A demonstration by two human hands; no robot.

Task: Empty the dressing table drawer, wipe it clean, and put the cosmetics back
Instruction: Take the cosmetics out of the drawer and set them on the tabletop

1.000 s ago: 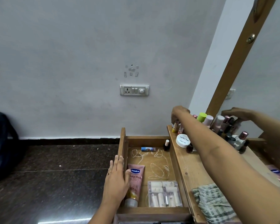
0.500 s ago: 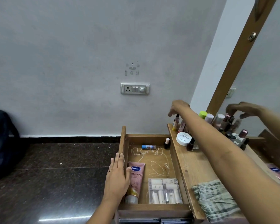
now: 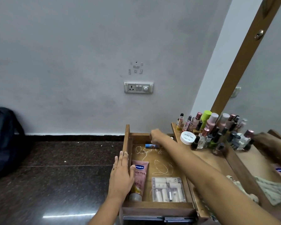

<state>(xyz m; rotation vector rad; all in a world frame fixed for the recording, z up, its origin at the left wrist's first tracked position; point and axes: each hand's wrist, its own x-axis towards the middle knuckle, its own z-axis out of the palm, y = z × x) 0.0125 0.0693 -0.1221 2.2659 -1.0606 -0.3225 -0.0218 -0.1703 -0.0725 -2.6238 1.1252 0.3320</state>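
The wooden drawer (image 3: pixel 157 206) is pulled out. Inside lie a pink Vaseline tube (image 3: pixel 140 174) by the left wall, a clear case of small white bottles (image 3: pixel 168 189) at the front right, and a small blue tube (image 3: pixel 150 145) at the far end. White scribble marks show on the drawer floor. My left hand (image 3: pixel 122 176) rests flat on the drawer's left wall, holding nothing. My right hand (image 3: pixel 156 137), blurred, reaches into the far end just above the blue tube with its fingers curled down. I cannot tell whether it grips anything.
Several bottles (image 3: pixel 201 127) and a white jar (image 3: pixel 187 137) crowd the far corner of the dressing table top (image 3: pixel 214 159), against the mirror (image 3: pixel 266 95). A checked cloth (image 3: pixel 252 196) lies near its front. A dark backpack (image 3: pixel 3 140) sits on the floor at left.
My right hand left the bottles on the table top and moved down and left into the far end of the drawer. My left hand has stayed on the drawer wall.
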